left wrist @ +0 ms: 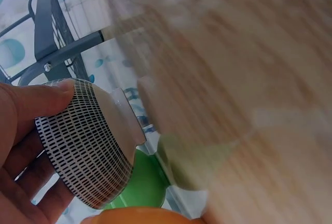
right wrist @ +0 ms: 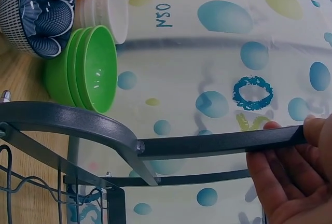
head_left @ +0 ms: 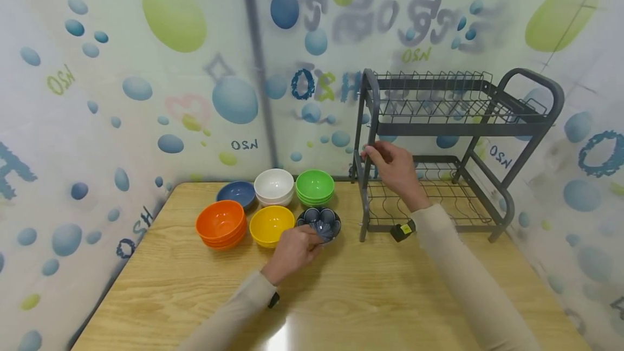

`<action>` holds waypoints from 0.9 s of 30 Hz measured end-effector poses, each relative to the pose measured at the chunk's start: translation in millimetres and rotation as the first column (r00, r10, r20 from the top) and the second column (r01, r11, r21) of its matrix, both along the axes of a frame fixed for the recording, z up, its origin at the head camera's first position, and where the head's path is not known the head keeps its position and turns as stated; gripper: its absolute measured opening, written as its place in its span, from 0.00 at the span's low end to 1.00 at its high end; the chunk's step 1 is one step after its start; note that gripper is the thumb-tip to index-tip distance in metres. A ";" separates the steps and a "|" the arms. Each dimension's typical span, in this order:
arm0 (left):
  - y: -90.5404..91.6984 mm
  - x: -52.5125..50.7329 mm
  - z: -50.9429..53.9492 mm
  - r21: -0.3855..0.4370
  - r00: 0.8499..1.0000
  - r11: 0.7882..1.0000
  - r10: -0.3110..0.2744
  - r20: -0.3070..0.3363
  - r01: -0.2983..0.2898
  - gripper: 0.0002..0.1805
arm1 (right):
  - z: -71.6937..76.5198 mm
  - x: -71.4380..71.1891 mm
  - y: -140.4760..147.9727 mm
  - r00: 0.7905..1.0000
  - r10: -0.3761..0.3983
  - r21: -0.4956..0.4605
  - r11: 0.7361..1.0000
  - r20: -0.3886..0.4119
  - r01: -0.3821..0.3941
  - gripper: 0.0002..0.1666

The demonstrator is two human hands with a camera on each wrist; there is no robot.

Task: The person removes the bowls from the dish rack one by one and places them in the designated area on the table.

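A dark blue and white bowl (head_left: 314, 214) with a petal pattern inside is held at its near rim by my left hand (head_left: 294, 253). In the left wrist view, the thumb lies on the checked outer wall of this bowl (left wrist: 91, 141), with the other fingers spread along its rim side. Whether its foot touches the table, I cannot tell. My right hand (head_left: 397, 169) grips the left front post (head_left: 370, 118) of a dark grey two-tier dish rack (head_left: 453, 130). The right wrist view shows thumb and fingers on opposite sides of that post (right wrist: 218, 143).
Left of the patterned bowl stand a yellow bowl (head_left: 272, 225) and stacked orange bowls (head_left: 221, 221). Behind are a blue bowl (head_left: 236, 194), stacked white bowls (head_left: 274, 184) and stacked green bowls (head_left: 315, 184). A printed curtain (head_left: 312, 140) backs the wooden table (head_left: 341, 307).
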State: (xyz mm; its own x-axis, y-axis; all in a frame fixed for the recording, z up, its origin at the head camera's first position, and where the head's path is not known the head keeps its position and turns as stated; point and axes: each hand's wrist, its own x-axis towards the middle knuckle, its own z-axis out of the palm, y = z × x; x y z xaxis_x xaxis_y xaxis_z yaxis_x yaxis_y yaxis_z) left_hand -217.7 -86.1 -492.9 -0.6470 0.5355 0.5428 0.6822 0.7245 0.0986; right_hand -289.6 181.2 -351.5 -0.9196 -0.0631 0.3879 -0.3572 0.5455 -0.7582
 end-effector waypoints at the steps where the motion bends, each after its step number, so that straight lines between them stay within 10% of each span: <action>1: 0.4 -0.2 -0.9 -0.004 1.000 1.000 0.003 0.003 -0.003 0.06 | -0.7 -0.4 -0.4 1.000 0.002 -0.005 1.000 -0.003 -0.002 0.27; 19: 4.7 -2.3 5.2 -0.097 0.987 0.995 0.027 0.158 -0.012 0.04 | -4.7 -4.5 -1.1 0.999 0.020 -0.048 0.999 -0.024 -0.021 0.27; 27: -0.3 -4.0 19.8 -0.074 0.920 0.995 -0.027 0.390 0.061 0.17 | -2.5 0.3 12.2 0.996 0.047 0.004 0.999 0.079 -0.048 0.33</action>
State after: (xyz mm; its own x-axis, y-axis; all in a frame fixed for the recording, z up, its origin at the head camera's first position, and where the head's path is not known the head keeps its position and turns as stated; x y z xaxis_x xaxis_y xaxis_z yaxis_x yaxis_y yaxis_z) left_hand -221.6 -86.4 -473.1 -0.7728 0.6003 0.2058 0.6337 0.7119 0.3027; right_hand -289.3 193.4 -354.1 -0.9432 -0.1092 0.3139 -0.3220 0.5336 -0.7820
